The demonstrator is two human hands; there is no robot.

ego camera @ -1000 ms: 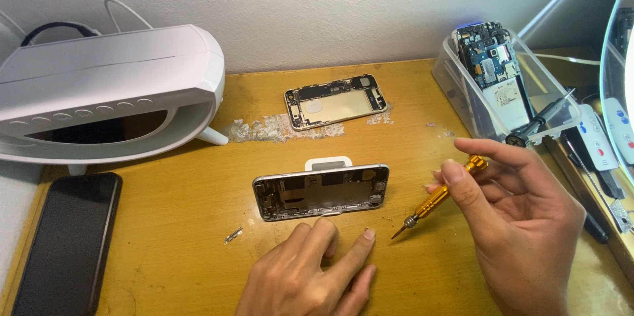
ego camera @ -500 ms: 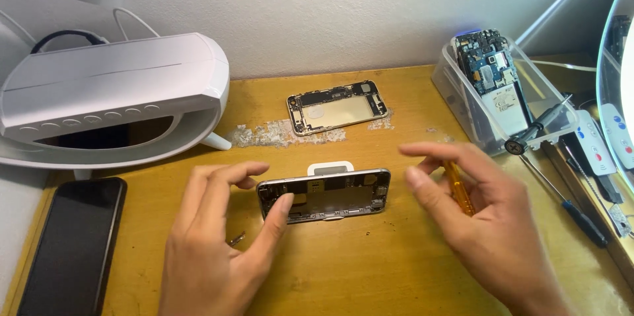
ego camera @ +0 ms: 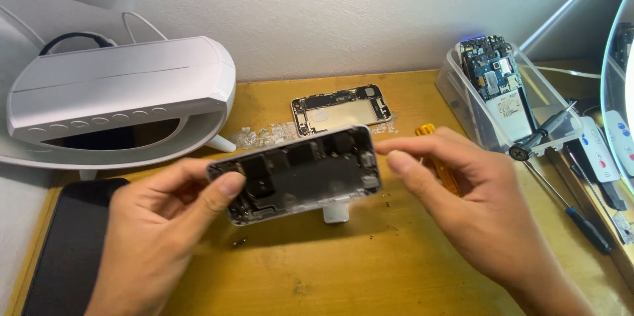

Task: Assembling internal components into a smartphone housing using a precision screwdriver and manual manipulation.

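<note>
Above the wooden desk (ego camera: 370, 270) in the head view, we hold the opened phone chassis (ego camera: 297, 174) lifted and tilted, internals facing us. Left hand (ego camera: 158, 230) pinches its left end, thumb on the near edge. Right hand (ego camera: 475, 204) pinches the right end with its fingertips (ego camera: 399, 157) while clasping an orange-handled screwdriver (ego camera: 439, 164) in the palm (mostly hidden). Below the chassis lies a small white tab (ego camera: 335, 213), with tiny screws scattered on the wood. Behind it: a second gutted metal frame (ego camera: 342, 110) beside clear plastic scraps (ego camera: 267, 136). Far left, a white curved lamp unit (ego camera: 119, 98) and a glossy black phone (ego camera: 69, 250). To the right, a clear plastic tray (ego camera: 502, 101) holds a circuit board.
</note>
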